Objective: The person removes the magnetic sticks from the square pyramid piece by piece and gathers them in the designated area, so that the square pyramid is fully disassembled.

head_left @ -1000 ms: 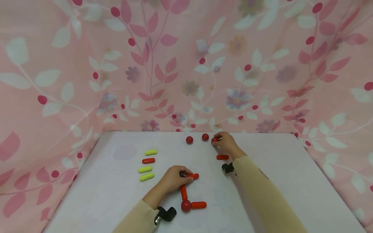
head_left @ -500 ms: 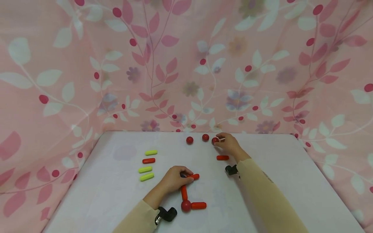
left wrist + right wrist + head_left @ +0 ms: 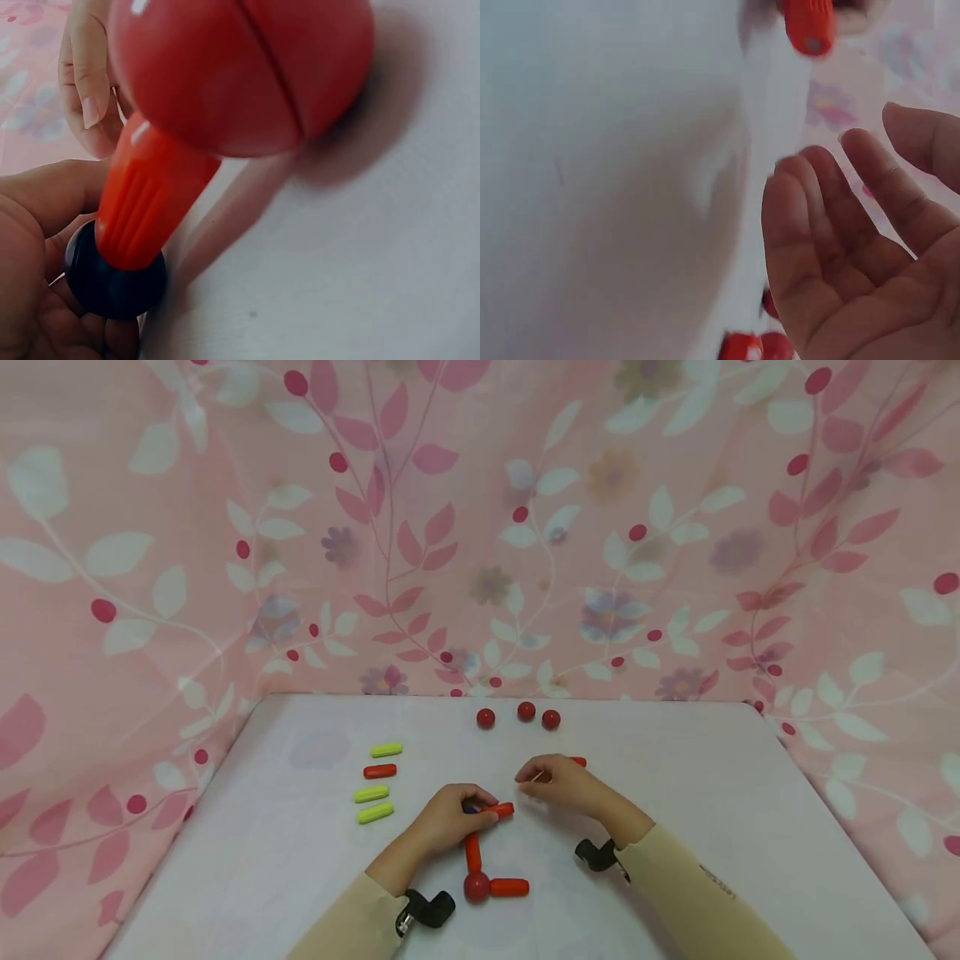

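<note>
My left hand point(image 3: 448, 817) grips a dark blue ball point(image 3: 116, 281) that joins a red rod point(image 3: 154, 199) to a red ball point(image 3: 244, 71). Another red rod point(image 3: 499, 811) sticks out past its fingertips to the right. From the red ball near the table's front, one more red rod point(image 3: 510, 887) points right. My right hand point(image 3: 562, 787) hovers over the table right of this joined piece. Its fingers are loosely bent with nothing between them, as the right wrist view also shows. Partly behind it lies a loose red rod point(image 3: 579, 762).
Along the far edge sit a red ball point(image 3: 486, 718), a second red ball point(image 3: 527, 711) and a third red ball point(image 3: 551, 719). On the left lie several yellow-green rods point(image 3: 375, 812) and a red rod point(image 3: 379, 771). A floral cloth point(image 3: 480, 527) hangs behind the white table point(image 3: 240, 860).
My right hand has left the rightmost far red ball and come back toward my left hand, empty. That ball stays at the far edge. My left hand keeps its hold.
</note>
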Motion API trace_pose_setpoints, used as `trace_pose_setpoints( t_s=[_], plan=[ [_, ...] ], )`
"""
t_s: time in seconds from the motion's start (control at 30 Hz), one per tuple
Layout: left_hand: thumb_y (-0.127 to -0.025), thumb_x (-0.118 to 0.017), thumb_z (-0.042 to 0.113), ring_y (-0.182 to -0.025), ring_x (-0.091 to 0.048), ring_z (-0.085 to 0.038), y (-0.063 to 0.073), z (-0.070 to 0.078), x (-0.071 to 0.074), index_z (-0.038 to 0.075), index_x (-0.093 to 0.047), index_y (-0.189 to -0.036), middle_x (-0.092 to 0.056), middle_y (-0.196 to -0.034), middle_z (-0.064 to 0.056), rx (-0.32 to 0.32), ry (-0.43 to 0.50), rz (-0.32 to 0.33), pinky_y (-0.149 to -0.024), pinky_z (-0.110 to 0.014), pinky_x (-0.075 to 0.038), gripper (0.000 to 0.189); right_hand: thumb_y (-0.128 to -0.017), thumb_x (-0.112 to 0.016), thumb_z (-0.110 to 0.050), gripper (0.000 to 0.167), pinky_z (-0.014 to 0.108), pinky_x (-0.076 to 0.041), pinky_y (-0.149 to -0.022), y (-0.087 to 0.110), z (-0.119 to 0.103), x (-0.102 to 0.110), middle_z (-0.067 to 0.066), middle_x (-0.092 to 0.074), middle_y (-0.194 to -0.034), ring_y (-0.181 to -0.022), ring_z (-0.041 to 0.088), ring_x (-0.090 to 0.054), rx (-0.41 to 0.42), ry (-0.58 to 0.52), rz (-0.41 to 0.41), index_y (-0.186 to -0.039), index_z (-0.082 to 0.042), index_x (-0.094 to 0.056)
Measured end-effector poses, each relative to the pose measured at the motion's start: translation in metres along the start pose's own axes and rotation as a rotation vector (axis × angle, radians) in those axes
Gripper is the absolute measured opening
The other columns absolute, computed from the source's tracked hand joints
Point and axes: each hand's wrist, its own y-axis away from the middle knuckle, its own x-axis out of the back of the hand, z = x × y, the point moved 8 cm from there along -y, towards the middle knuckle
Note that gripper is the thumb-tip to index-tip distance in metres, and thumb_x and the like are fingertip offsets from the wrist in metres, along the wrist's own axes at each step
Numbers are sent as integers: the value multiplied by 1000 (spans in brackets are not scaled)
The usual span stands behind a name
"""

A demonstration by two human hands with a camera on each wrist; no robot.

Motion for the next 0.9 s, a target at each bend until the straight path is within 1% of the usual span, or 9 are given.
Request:
trace_pose_setpoints(
  t_s=[0.07, 0.13, 0.23, 0.37, 0.53, 0.63, 0.73, 0.83, 0.9],
  plan=[
    [-91, -75, 30, -86, -57, -16, 1, 0, 0, 21, -74, -106, -66, -94, 7, -2, -2, 4, -70, -29, -49, 18, -96, -69, -21, 15, 33, -54, -75, 2, 0, -13, -2, -68, -96, -84, 17, -63, 15, -54, -57, -108, -12, -72],
    [-91, -75, 31, -89, -56, -16, 1, 1, 0, 22, -74, -106, -66, -95, 8, -10, -9, 11, -73, -30, -48, 17, -96, -69, -21, 15, 33, -54, -74, 2, 0, -23, 0, -69, -93, -81, 19, -63, 26, -102, -94, -107, -12, -71],
    [-92, -74, 32, -93, -55, -16, 1, 1, 0, 24, -74, -105, -66, -96, 10, -16, -14, 18, -80, -34, -47, 16, -95, -71, -19, 14, 31, -53, -73, 3, -1, -31, 0, -70, -90, -80, 19, -62, 39, -143, -120, -105, -11, -71],
    [-91, -74, 34, -96, -55, -16, 1, 0, 0, 24, -74, -105, -66, -97, 10, -10, -15, 17, -85, -37, -46, 17, -93, -73, -15, 12, 29, -53, -73, 2, 0, -35, 0, -71, -89, -79, 17, -62, 32, -156, -117, -103, -9, -71],
    [-90, -75, 30, -97, -55, -19, 6, 2, 3, 17, -71, -113, -64, -103, 4, 4, -49, 9, -87, -39, -48, 26, -92, -73, -14, 11, 28, -53, -71, 4, 2, -34, 0, -70, -87, -78, 17, -62, 7, -134, -97, -102, -8, -71],
    [-89, -76, 27, -98, -55, -19, 10, 3, 7, 14, -67, -116, -61, -107, 0, 20, -81, 28, -86, -38, -51, 32, -92, -74, -15, 12, 30, -54, -72, 7, 5, -30, 0, -69, -88, -78, 18, -62, -16, -123, -86, -101, -9, -71],
    [-89, -77, 29, -95, -55, -18, 13, 3, 10, 13, -65, -115, -60, -103, 0, 41, -106, 48, -82, -34, -52, 33, -91, -75, -16, 12, 31, -54, -73, 9, 7, -27, 0, -69, -89, -80, 19, -62, -29, -118, -80, -101, -10, -70],
    [-89, -77, 29, -88, -56, -17, 13, 3, 10, 12, -63, -112, -61, -95, 1, 46, -100, 55, -76, -31, -52, 32, -90, -76, -15, 13, 32, -53, -74, 11, 8, -25, 0, -68, -88, -80, 19, -61, -31, -113, -79, -100, -10, -70],
    [-89, -78, 29, -87, -57, -16, 13, 3, 9, 12, -63, -111, -62, -93, 1, 48, -88, 54, -75, -29, -52, 31, -89, -76, -15, 13, 31, -53, -73, 12, 8, -25, 0, -67, -87, -78, 19, -61, -26, -111, -78, -99, -10, -70]
  ],
)
